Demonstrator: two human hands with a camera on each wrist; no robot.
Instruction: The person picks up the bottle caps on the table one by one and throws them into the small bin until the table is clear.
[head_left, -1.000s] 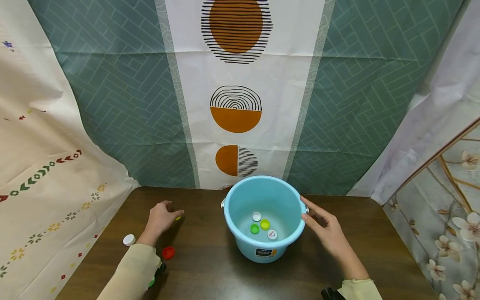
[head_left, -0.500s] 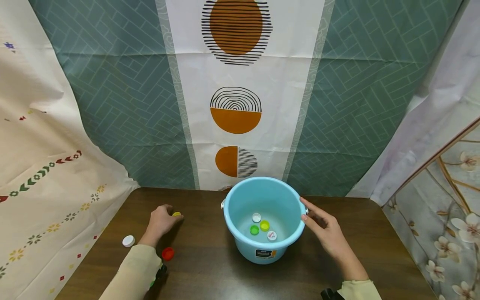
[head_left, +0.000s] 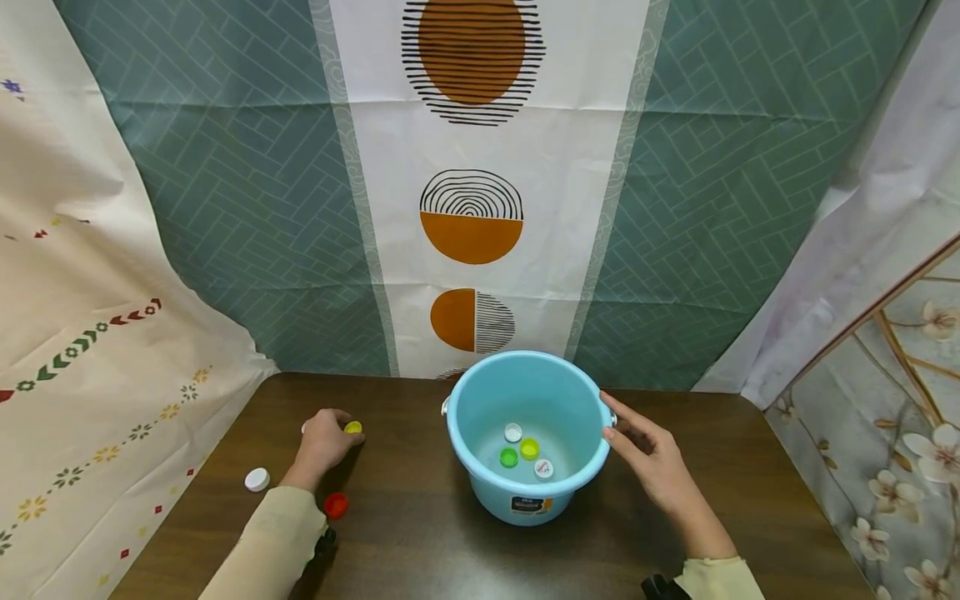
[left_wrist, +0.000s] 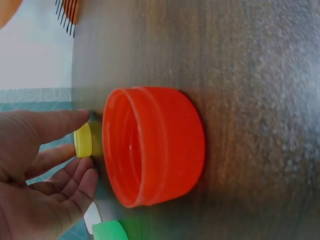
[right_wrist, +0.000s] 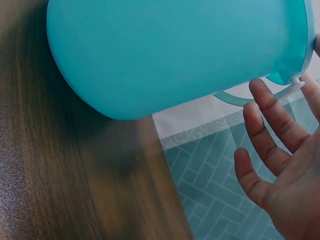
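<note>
Bucket stands on the surface with four caps inside, the right hand touching its rim with relaxed fingers. To its left, the left hand pinches a yellow cap between thumb and fingers, beyond a red cap.

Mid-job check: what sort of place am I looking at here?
Likely a makeshift tabletop workspace indoors, though the room beyond is hidden. A dark wooden table is screened by a green patterned backdrop behind it and a cream cloth along its left side.
</note>
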